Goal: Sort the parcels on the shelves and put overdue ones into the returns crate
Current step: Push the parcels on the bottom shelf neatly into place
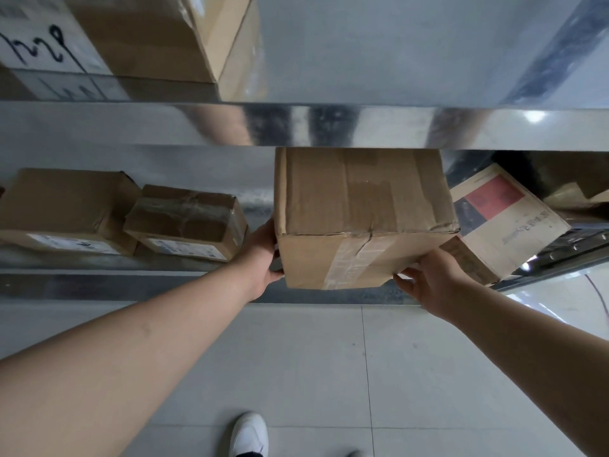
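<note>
A large taped cardboard parcel (359,209) sits at the front of the lower metal shelf (131,285), partly over its edge. My left hand (262,255) grips its left side, thumb under the bottom corner. My right hand (431,278) holds the lower right corner from below. Two smaller brown parcels (66,209) (188,221) with white labels lie on the same shelf to the left. A parcel with a red and dark print (504,219) leans tilted to the right. No crate is in view.
The upper shelf (329,127) carries a big cardboard box (148,34) with a handwritten white label at the top left. Below the shelves lies a grey tiled floor (296,357), where my white shoe (248,433) shows at the bottom.
</note>
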Demonstrator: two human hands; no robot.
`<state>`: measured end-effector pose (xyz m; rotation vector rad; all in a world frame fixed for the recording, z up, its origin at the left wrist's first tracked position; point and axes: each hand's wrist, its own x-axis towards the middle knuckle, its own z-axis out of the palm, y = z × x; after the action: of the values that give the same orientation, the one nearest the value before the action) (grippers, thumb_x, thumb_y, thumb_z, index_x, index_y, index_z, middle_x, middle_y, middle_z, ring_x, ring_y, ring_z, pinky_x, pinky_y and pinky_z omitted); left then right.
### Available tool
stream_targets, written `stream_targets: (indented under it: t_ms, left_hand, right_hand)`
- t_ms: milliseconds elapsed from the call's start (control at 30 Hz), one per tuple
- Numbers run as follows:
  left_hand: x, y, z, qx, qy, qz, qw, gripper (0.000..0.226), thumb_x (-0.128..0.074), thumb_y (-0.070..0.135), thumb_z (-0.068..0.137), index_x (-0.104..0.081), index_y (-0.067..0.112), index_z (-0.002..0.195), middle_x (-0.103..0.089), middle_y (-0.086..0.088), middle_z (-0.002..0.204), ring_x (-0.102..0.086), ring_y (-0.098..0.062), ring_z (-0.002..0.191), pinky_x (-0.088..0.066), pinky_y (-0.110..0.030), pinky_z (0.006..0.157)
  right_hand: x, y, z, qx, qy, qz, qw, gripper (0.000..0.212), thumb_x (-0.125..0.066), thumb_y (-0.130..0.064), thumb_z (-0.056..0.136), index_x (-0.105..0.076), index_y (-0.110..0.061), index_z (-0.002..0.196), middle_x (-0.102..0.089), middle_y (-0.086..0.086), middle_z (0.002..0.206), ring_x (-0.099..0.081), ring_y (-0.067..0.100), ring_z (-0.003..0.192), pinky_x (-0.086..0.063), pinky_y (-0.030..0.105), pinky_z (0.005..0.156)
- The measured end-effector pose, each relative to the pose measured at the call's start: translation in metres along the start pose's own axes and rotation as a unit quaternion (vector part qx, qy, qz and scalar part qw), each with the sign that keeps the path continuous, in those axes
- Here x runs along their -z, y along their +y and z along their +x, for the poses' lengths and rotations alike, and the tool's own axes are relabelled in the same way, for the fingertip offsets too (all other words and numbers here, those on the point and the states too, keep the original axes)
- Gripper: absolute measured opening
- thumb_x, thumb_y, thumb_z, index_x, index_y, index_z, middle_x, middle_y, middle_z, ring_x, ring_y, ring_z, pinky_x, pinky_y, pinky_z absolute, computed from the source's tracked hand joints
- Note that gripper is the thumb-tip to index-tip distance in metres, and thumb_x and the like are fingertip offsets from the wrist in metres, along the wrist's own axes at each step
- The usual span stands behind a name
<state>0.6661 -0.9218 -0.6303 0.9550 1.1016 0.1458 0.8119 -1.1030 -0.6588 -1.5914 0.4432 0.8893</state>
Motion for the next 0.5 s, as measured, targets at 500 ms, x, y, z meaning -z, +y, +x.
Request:
stream_targets:
  t_ms: [500]
  left_hand:
    - [0.009,-0.041,-0.032,-0.033,0.008,-0.077,0.996,0.03,-0.039,0.017,0.103,-0.064,0.021,0.087,-0.066,-0.001,0.088,-0.06,-0.025,0.097,-0.052,-0.037,0.084]
  right_hand:
    - [0.031,0.002,-0.027,0.051,-0.148,-0.037,0.987,0.025,-0.043,-0.008,0.103,-0.063,-0.015,0.091,-0.065,0.005,0.09,-0.064,0.017,0.081,-0.052,0.027,0.08]
